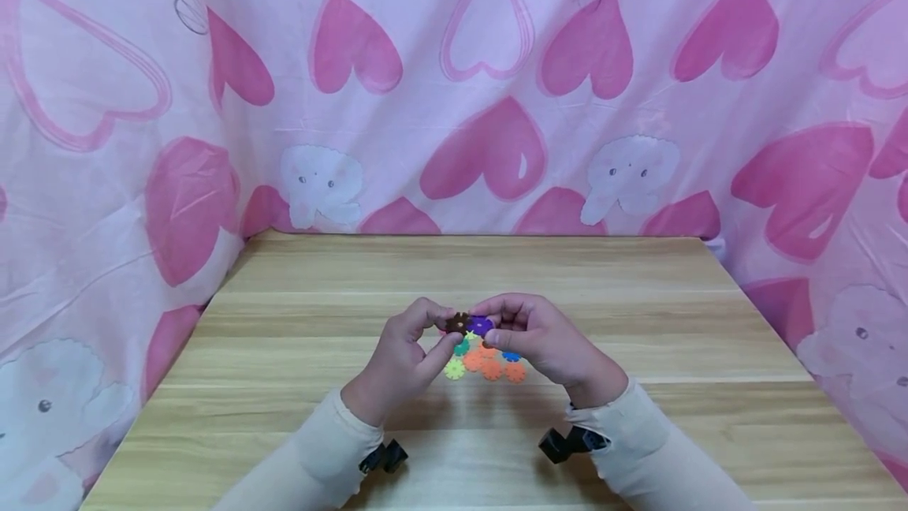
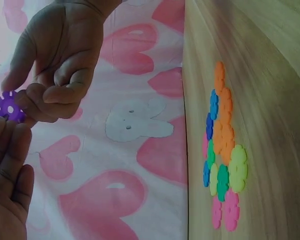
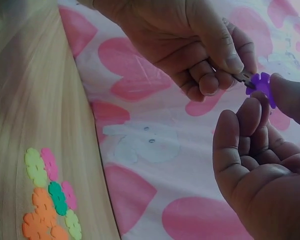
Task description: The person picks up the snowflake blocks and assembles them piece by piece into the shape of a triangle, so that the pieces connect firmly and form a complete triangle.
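Observation:
My left hand point(image 1: 400, 349) pinches a small brown notched disc point(image 1: 457, 323) between thumb and fingers. A purple notched disc point(image 1: 481, 326) is pinched by the thumb and fingertips of my right hand point(image 1: 549, 341). Both discs are held up above the table, edge to edge. In the right wrist view the brown disc point(image 3: 244, 77) meets the purple disc point(image 3: 262, 90) at an angle, their notches overlapping. Fingers hide much of the brown disc in the left wrist view, where the purple disc point(image 2: 4, 102) shows its toothed rim and centre hole.
Below the hands, several loose notched discs lie grouped on the wooden table point(image 1: 298, 369): orange point(image 1: 492, 370), yellow-green point(image 1: 455, 370), green point(image 1: 463, 347), blue point(image 1: 511, 356) and pink point(image 2: 232, 210). A pink heart-patterned cloth point(image 1: 397, 140) hangs around the table's back and sides.

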`<action>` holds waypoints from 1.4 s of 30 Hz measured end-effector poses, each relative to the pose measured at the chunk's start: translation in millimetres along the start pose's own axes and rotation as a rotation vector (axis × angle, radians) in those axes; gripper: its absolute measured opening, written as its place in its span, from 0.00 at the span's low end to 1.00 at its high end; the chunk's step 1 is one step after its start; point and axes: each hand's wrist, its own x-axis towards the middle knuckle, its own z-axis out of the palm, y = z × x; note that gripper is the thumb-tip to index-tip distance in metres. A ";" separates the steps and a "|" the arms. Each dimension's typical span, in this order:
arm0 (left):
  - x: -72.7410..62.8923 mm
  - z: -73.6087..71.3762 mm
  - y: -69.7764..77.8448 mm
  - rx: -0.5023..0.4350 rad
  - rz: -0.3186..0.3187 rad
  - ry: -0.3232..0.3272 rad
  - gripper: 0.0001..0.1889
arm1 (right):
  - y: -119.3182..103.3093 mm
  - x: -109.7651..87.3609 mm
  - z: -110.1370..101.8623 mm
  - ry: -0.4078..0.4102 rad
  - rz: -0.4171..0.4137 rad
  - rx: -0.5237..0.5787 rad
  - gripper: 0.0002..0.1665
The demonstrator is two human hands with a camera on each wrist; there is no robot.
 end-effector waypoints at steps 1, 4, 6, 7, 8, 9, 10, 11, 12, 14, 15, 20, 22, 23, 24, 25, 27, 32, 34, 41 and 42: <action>-0.2 0.2 -1.0 0.004 0.012 -0.001 0.16 | 0.5 -0.2 -0.6 -0.001 0.002 0.000 0.20; -0.7 -0.3 -1.8 0.013 0.022 -0.010 0.22 | 2.2 -0.5 -1.7 -0.007 0.010 0.001 0.19; -0.6 -1.1 -2.1 0.038 0.031 -0.021 0.25 | 2.6 -0.5 -1.8 -0.014 0.011 0.009 0.20; -0.3 -1.6 -2.0 0.050 0.040 -0.024 0.25 | 2.7 -0.3 -1.9 -0.020 0.009 0.014 0.20; 0.0 -2.0 -1.9 0.063 0.046 -0.028 0.25 | 2.7 0.0 -2.0 -0.025 0.006 0.017 0.21; 0.5 -2.2 -2.2 0.078 0.060 -0.029 0.24 | 2.8 0.2 -2.4 -0.031 0.002 0.016 0.21; 1.1 -2.4 -2.8 0.093 0.073 -0.029 0.23 | 2.5 0.5 -3.0 -0.036 0.000 0.011 0.22; 1.6 -2.5 -3.3 0.105 0.085 -0.025 0.23 | 2.4 0.8 -4.0 -0.038 0.000 0.001 0.22; 2.2 -2.7 -3.7 0.109 0.092 -0.019 0.22 | 2.6 1.3 -5.4 -0.032 0.002 -0.018 0.23; 2.8 -2.6 -5.3 0.108 0.088 -0.003 0.22 | 3.7 2.4 -10.0 -0.003 0.012 -0.085 0.23; 3.0 -2.7 -5.6 0.109 0.082 0.007 0.22 | 4.5 3.1 -12.9 0.023 0.022 -0.130 0.23; 3.6 -3.9 -4.8 0.103 -0.018 0.052 0.20 | 12.6 9.3 -31.5 0.158 0.127 -0.389 0.20; 3.9 -4.5 -4.3 0.103 -0.063 0.061 0.20 | 17.3 11.5 -38.5 0.182 0.201 -0.469 0.19; 3.9 -4.8 -4.5 0.100 -0.086 0.064 0.20 | 20.0 12.1 -41.6 0.184 0.241 -0.502 0.18; 3.8 -5.0 -5.0 0.096 -0.104 0.066 0.20 | 23.4 12.5 -44.6 0.177 0.279 -0.531 0.17; 3.8 -5.3 -5.6 0.093 -0.118 0.066 0.19 | 26.1 12.5 -46.9 0.161 0.314 -0.556 0.15; 3.2 -5.3 -7.1 0.082 -0.142 0.066 0.20 | 30.5 11.6 -49.9 0.107 0.389 -0.605 0.12; 2.2 -6.2 -7.8 0.052 -0.203 0.070 0.21 | 40.7 9.5 -53.6 -0.087 0.474 -0.686 0.14; 2.6 -6.5 -7.5 0.050 -0.218 0.068 0.21 | 44.2 9.6 -54.0 -0.138 0.474 -0.699 0.14; 4.0 -6.6 -8.0 0.051 -0.236 0.062 0.21 | 52.8 10.2 -52.4 -0.187 0.493 -0.743 0.16; 3.8 -6.5 -8.4 0.053 -0.240 0.061 0.21 | 53.4 10.2 -51.3 -0.187 0.498 -0.753 0.16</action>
